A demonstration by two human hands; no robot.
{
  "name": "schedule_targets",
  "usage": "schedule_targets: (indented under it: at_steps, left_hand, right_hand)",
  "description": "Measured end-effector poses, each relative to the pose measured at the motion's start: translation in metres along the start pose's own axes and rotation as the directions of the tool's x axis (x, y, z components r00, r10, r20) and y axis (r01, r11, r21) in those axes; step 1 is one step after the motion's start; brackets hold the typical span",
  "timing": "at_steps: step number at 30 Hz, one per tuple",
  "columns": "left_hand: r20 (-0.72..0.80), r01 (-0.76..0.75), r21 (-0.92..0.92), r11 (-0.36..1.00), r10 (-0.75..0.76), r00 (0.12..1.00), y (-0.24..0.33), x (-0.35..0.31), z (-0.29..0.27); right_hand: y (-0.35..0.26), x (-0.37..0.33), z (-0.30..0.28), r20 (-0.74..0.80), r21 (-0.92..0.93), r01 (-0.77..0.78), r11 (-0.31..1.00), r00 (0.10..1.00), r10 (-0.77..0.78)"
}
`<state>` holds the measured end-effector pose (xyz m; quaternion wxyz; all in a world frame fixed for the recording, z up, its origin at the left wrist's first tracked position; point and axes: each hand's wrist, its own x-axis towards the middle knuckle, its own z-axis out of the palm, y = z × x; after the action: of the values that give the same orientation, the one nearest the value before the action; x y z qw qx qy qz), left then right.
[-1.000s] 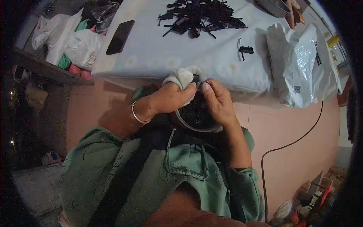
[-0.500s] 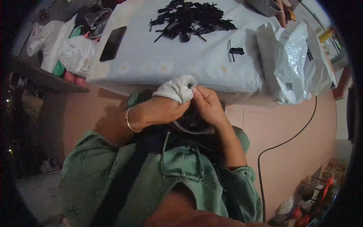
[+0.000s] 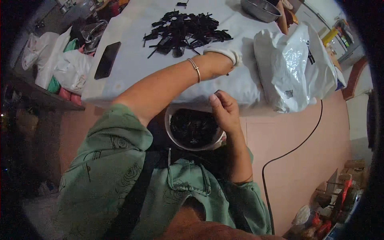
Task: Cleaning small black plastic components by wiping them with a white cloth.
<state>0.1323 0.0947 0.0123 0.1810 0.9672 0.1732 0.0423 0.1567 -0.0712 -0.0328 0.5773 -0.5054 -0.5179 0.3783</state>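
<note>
My left hand [image 3: 216, 66] reaches over the table beside a pile of small black parts [image 3: 184, 34] with thin stems. A bunched white cloth [image 3: 230, 55] is wrapped about its fingers, which are mostly hidden. A tiny dark tip shows under that hand; what it belongs to cannot be made out. By the table's near edge, my right hand [image 3: 226, 111] is closed, thumb against curled fingers. Whether anything is pinched there is unclear. Just below it, a white bucket [image 3: 173, 138] holds a mass of black pieces [image 3: 194, 126].
A dark phone [image 3: 108, 60] lies on the white-covered table [image 3: 140, 76]. A large white plastic bag [image 3: 276, 72] stands at its right, with a grey metal bowl [image 3: 262, 10] behind. White bags [image 3: 74, 70] sit on the left shelf. A black cable [image 3: 294, 148] crosses the floor.
My hands have come apart. The left moved forward onto the table with the white cloth, where a lone black part lay; the right stays near the edge. The bucket is now uncovered to view.
</note>
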Motion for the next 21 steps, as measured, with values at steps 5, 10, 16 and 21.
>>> schedule_targets:
  at_steps: [5, 10, 16, 21]
  left_hand:
    - [-0.072, 0.130, -0.269, 0.954, -0.154, 0.985, 0.028, -0.040, -0.014]
    - [-0.375, -0.026, -0.515, 0.857, -0.198, 0.905, 0.019, -0.084, 0.024]
    - [-0.134, 0.013, -0.850, 0.526, -0.240, 0.961, 0.039, -0.140, 0.019]
    - [-0.306, -0.041, -0.764, 0.644, -0.306, 0.901, 0.039, -0.153, 0.022]
  right_hand:
    - [0.015, 0.007, -0.001, -0.385, -0.147, 0.108, 0.983, 0.909, -0.158]
    - [0.000, 0.004, 0.009, -0.311, -0.478, 0.195, 0.856, 0.874, -0.374]
    - [-0.002, 0.003, 0.016, -0.389, -0.259, 0.055, 0.964, 0.908, -0.156]
    - [-0.008, 0.001, 0.015, -0.073, 0.052, 0.044, 0.998, 0.997, -0.041]
